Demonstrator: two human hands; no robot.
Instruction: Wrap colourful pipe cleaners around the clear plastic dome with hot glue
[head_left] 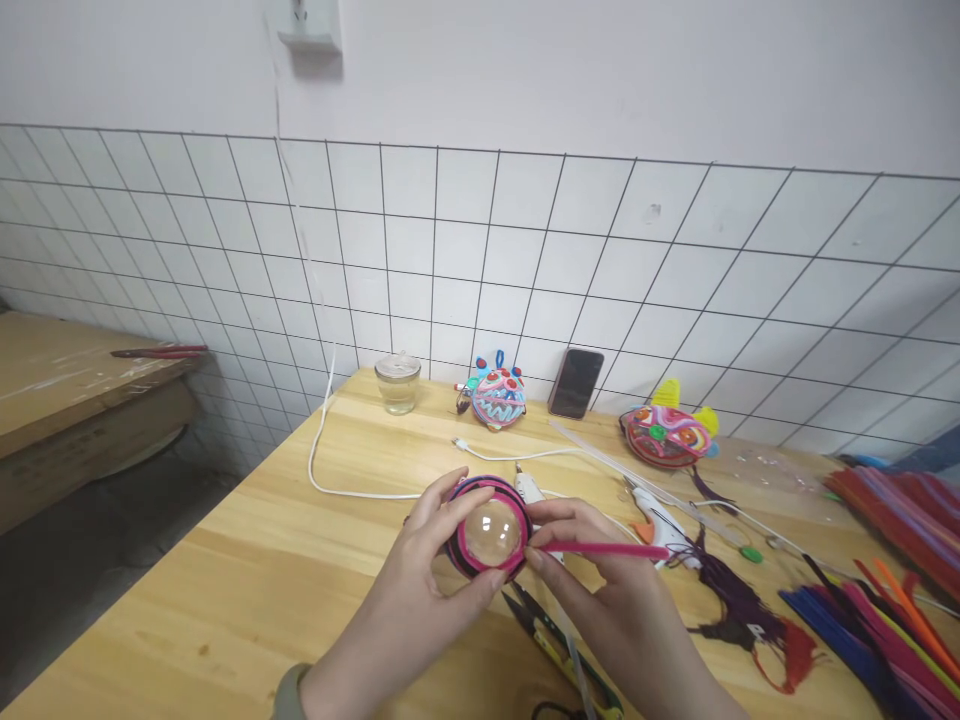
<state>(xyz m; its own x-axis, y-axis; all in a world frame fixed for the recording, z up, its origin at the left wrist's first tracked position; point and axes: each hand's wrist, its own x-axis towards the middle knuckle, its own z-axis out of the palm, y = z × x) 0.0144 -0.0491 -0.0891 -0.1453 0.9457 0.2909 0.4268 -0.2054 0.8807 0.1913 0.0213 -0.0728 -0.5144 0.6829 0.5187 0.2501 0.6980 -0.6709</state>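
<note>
My left hand (431,565) is wrapped around a clear plastic dome (491,530) whose edge is ringed with dark and pink pipe cleaners. Between the thumb and fingers of my right hand (592,560) is a pink pipe cleaner (600,549), pinched at the dome's right edge. Its free length sticks out to the right, while a pink ring circles the dome's clear middle. Below the dome lie scissors (555,640), partly covered by my right hand. Just behind my hands is a white glue gun (529,487), mostly hidden.
Decorated craft figures (499,395) stand by the wall, near a glass cup (398,383) and a leaning phone (576,383). Another glue gun (664,525) and dark tassels (724,580) lie at right, beside bundles of pipe cleaners (862,620). A white cable (360,492) crosses the table.
</note>
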